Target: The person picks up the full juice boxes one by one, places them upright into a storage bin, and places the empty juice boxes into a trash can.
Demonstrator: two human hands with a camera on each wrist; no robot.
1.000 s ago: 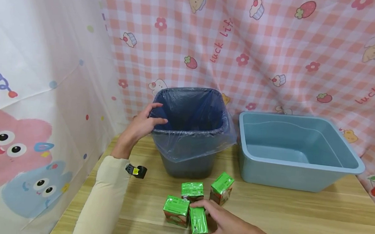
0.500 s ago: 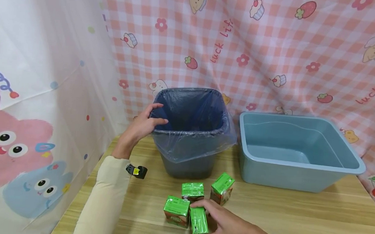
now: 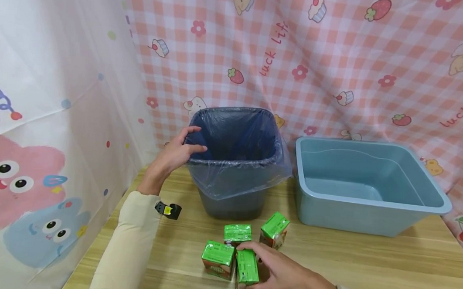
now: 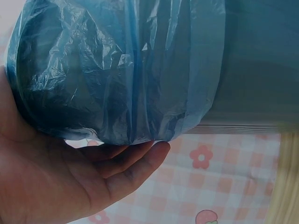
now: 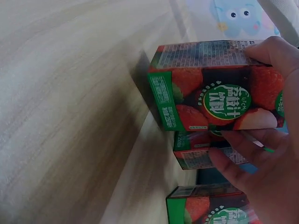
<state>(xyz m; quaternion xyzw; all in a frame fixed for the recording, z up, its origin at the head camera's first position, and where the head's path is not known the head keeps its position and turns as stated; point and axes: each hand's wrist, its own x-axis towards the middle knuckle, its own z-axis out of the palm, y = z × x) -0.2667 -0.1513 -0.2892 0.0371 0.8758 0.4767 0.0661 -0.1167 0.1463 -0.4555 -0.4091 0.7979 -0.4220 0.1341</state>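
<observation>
My left hand point(image 3: 173, 154) grips the left rim of a dark blue-grey trash bin point(image 3: 232, 205). Clear bluish plastic liner point(image 4: 163, 70) is folded over that rim, and in the left wrist view some fingers lie along the bin's outside. Lower in the head view, my right hand point(image 3: 283, 271) holds a litchi juice carton point(image 3: 247, 267) with a green top, thumb on one side and fingers on the other. Three more such cartons stand close by: one to the left point(image 3: 218, 259), one behind point(image 3: 237, 235) and one behind to the right point(image 3: 274, 229).
An open light-blue plastic tub point(image 3: 349, 216) stands on the wooden table point(image 3: 366, 265), right of the bin. Behind both hangs a pink checked curtain point(image 3: 260, 45); a white cartoon-print curtain point(image 3: 92, 111) closes off the left side.
My right hand has raised its litchi juice carton slightly, and more of the carton's side shows. The left hand stays at the bin's rim.
</observation>
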